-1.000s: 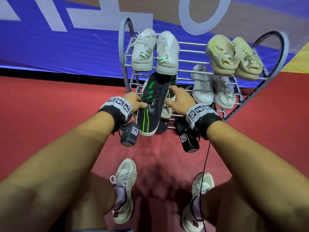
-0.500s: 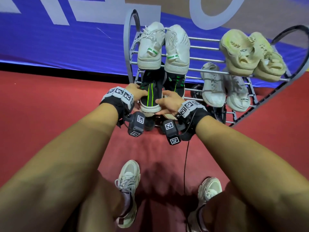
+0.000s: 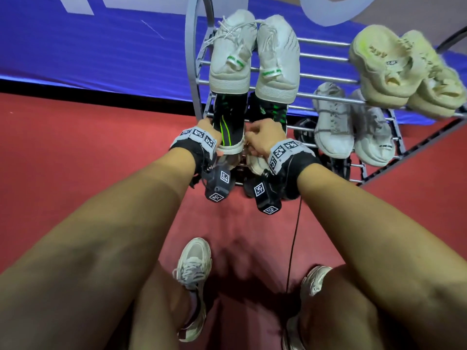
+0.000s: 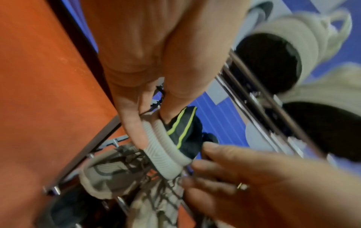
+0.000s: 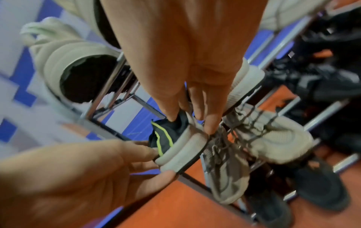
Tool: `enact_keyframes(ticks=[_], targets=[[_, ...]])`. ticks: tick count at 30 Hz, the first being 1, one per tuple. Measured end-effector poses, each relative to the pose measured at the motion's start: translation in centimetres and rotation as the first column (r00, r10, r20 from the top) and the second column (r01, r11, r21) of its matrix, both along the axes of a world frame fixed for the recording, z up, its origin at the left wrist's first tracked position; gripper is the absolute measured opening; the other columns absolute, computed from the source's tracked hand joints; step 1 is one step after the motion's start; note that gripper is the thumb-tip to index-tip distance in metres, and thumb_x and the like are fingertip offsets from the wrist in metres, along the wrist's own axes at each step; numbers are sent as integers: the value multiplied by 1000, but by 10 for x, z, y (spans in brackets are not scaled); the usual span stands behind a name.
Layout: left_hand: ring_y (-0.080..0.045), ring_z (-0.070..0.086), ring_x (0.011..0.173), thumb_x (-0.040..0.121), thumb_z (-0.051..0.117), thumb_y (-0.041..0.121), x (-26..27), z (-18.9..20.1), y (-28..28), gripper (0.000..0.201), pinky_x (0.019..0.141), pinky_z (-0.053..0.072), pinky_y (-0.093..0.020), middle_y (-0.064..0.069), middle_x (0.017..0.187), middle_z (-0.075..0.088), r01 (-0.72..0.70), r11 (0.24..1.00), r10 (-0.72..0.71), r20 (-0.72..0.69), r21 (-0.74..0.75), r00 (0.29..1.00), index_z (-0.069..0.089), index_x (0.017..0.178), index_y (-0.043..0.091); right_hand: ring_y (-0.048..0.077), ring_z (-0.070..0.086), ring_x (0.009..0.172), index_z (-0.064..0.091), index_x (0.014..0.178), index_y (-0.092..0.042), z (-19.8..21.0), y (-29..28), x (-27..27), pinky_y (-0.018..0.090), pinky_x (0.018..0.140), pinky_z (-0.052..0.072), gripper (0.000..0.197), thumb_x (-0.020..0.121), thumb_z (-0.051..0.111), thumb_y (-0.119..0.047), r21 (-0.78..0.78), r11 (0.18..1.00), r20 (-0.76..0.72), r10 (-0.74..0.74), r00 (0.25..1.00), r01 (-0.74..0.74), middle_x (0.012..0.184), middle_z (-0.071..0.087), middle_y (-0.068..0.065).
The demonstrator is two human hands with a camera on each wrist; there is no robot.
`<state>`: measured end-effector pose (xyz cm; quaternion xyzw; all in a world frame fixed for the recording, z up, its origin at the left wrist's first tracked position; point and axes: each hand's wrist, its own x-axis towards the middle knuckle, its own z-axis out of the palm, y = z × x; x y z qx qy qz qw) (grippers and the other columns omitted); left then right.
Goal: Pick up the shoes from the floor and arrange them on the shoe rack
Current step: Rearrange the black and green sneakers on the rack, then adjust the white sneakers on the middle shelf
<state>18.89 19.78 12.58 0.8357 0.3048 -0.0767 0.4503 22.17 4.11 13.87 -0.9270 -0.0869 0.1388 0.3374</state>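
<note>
Both hands held the black shoe (image 3: 228,127) on the rack (image 3: 326,98). Left hand (image 4: 148,80) pinched its heel sole; right hand's (image 3: 262,137) fingers probably clamped its other side.

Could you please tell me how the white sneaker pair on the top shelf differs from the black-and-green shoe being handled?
The white sneaker pair is pale and sits untouched on the top shelf; the black-and-green shoe is dark with green stripes, one shelf lower, touched by the left hand and right hand. Both point heel-outward.
</note>
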Motion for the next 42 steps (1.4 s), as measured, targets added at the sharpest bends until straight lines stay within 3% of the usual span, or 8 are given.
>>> enact_keyframes(ticks=[5, 8, 11, 20, 27, 31, 34, 42], targets=[[-38, 61, 104, 85, 55, 32, -5, 24, -23, 49, 79, 47, -33, -18, 118, 61, 61, 960, -74, 37, 274, 997, 49, 131, 15, 34, 44, 122, 58, 127, -23, -1, -27, 2, 42, 95, 46, 47, 81, 59, -32, -280, 960, 315, 67, 947, 25, 130, 54, 9], [-43, 49, 122, 77, 63, 48, -13, 26, -35, 75, 95, 44, -42, -20, 144, 36, 241, 911, -235, -59, 334, 970, 34, 143, 28, 38, 31, 133, 38, 144, -31, -17, -35, 6, 48, 104, 39, 75, 76, 67, -40, -287, 958, 199, 56, 978, 4, 147, 31, 9], [-48, 44, 125, 74, 77, 46, -15, 16, -42, 89, 103, 43, -48, -20, 153, 13, 312, 860, -275, -147, 404, 950, 29, 147, 29, 38, 42, 129, 33, 147, -29, -31, -39, 10, 42, 105, 42, 82, 75, 72, -34, -214, 975, 100, 80, 992, -58, 149, 28, 11], [-43, 50, 119, 86, 69, 23, 0, 6, -34, 43, 101, 45, -45, -17, 139, 40, 211, 841, -238, -10, 498, 971, 58, 128, 19, 34, 57, 113, 51, 133, -24, -32, -41, 6, 37, 90, 48, 56, 80, 70, -27, -218, 976, 228, 74, 971, -23, 135, 47, 3], [-42, 47, 119, 88, 68, 20, 3, -2, -38, 42, 97, 46, -45, -14, 135, 43, 240, 816, -264, -31, 527, 964, 57, 128, 20, 36, 59, 102, 54, 122, -18, -32, -36, 1, 39, 83, 50, 47, 80, 73, -29, -255, 965, 262, 126, 957, -58, 124, 49, 7], [-40, 52, 113, 89, 63, 13, 1, 6, -41, 34, 88, 46, -42, -12, 132, 44, 286, 751, -285, -98, 595, 953, 60, 122, 21, 36, 58, 108, 48, 133, -24, -27, -39, 0, 38, 83, 48, 55, 82, 68, -28, -294, 952, 238, 156, 959, -82, 132, 46, 5], [-40, 46, 121, 90, 61, 16, -2, 20, -51, 36, 90, 46, -47, -14, 134, 42, 317, 696, -283, -159, 645, 946, 56, 126, 23, 34, 55, 113, 43, 139, -27, -22, -46, -4, 38, 85, 47, 60, 82, 63, -23, -320, 941, 242, 194, 951, -110, 136, 47, 4], [-35, 40, 126, 88, 59, 27, -8, 47, -97, 46, 93, 45, -49, -12, 134, 44, 372, 652, -446, -63, 661, 893, 50, 133, 19, 31, 51, 119, 50, 133, -21, -9, -88, -11, 43, 91, 50, 52, 82, 60, -20, -284, 957, 288, 141, 947, -56, 131, 52, 5]])
